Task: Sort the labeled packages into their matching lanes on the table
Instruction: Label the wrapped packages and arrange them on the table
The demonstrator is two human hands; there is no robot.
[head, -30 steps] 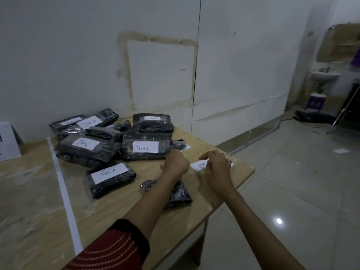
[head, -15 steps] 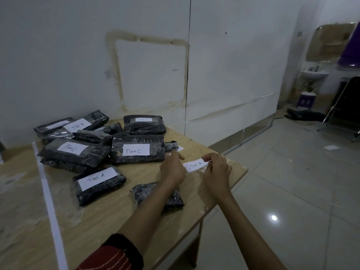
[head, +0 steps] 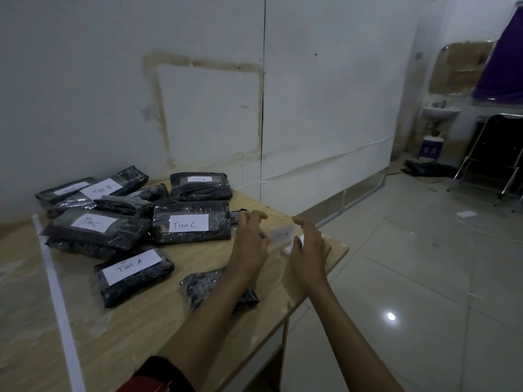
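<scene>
- My left hand (head: pixel 250 244) is pinching a blurred paper label (head: pixel 283 234) above the bench (head: pixel 158 315).
- My right hand (head: pixel 310 250) is curving beside it; its grip I cannot tell.

Package pile (head: pixel 113 222) on table (head: pixel 127 335) far left; loose label (head: pixel 281 234) between left hand (head: pixel 250 244), right hand (head: pixel 308 250).

Bare tabletop (head: pixel 127 335) lies open at lower left; wrapped packages (head: pixel 96 233) crowd the upper left, apparently overlapping one another.
</scene>
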